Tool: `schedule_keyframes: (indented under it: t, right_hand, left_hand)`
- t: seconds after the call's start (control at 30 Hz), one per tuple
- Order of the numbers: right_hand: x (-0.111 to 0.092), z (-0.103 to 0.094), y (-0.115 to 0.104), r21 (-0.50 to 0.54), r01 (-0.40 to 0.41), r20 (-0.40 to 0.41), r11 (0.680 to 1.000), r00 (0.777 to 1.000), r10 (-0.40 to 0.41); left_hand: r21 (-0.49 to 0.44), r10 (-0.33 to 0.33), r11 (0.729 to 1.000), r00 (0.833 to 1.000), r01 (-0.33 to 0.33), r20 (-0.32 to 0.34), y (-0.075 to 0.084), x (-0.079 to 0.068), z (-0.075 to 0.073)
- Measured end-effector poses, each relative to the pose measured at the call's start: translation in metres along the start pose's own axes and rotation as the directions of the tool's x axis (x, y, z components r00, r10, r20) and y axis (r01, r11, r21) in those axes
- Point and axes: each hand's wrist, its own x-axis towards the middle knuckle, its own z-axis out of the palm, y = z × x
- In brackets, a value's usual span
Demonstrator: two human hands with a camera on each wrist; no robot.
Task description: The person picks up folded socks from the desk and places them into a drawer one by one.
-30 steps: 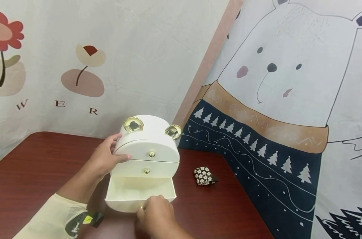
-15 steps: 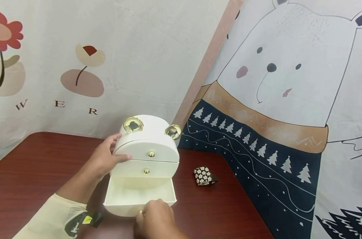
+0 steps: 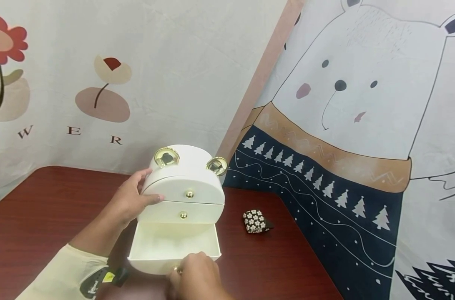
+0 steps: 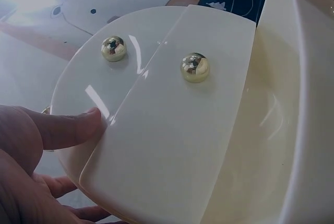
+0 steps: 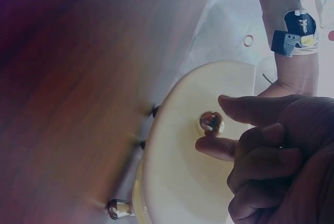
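A small white drawer organizer (image 3: 182, 187) with a rounded top stands on the table, with two gold-rimmed discs on top. Its upper two drawers, each with a gold knob (image 4: 195, 68), are closed; the bottom drawer (image 3: 174, 243) is pulled out and bare inside. My left hand (image 3: 127, 200) grips the organizer's left side, thumb (image 4: 73, 129) on the front and fingers round the side. My right hand (image 3: 197, 275) is at the bottom drawer's front. In the right wrist view, thumb and index finger stand either side of its knob (image 5: 211, 123), other fingers curled.
A small black bundle with white flowers (image 3: 255, 221) lies on the dark red-brown table (image 3: 272, 266), right of the organizer. Behind the table hang printed cloths, one with flowers (image 3: 111, 87), another with a bear (image 3: 355, 83).
The bottom drawer has slid a little further out toward me, with my right hand moving along at its knob. My left hand keeps its grip on the organizer.
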Motion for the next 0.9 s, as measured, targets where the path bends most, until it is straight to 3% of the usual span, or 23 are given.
schedule_keyframes:
  t: [0.13, 0.53, 0.67, 0.9]
  right_hand:
    - [-0.002, -0.007, 0.001, 0.058, -0.037, 0.014, 0.998, 0.999, 0.037]
    - [0.007, -0.034, 0.022, 0.144, -0.038, -0.158, 0.989, 0.986, 0.061]
    - [0.015, -0.039, 0.036, 0.176, -0.055, -0.213, 0.983, 0.973, 0.093]
    - [0.032, -0.047, 0.065, 0.283, -0.159, -0.274, 0.946, 0.932, 0.238]
  left_hand:
    - [0.003, 0.010, 1.000, 1.000, -0.010, -0.003, 0.001, -0.001, 0.000]
    - [-0.053, 0.053, 0.997, 0.999, -0.053, -0.004, 0.000, -0.003, 0.001]
    - [-0.068, 0.046, 0.997, 0.999, -0.046, -0.002, 0.001, -0.004, 0.001]
    - [-0.067, 0.004, 0.998, 1.000, -0.003, 0.013, 0.005, -0.003, 0.000]
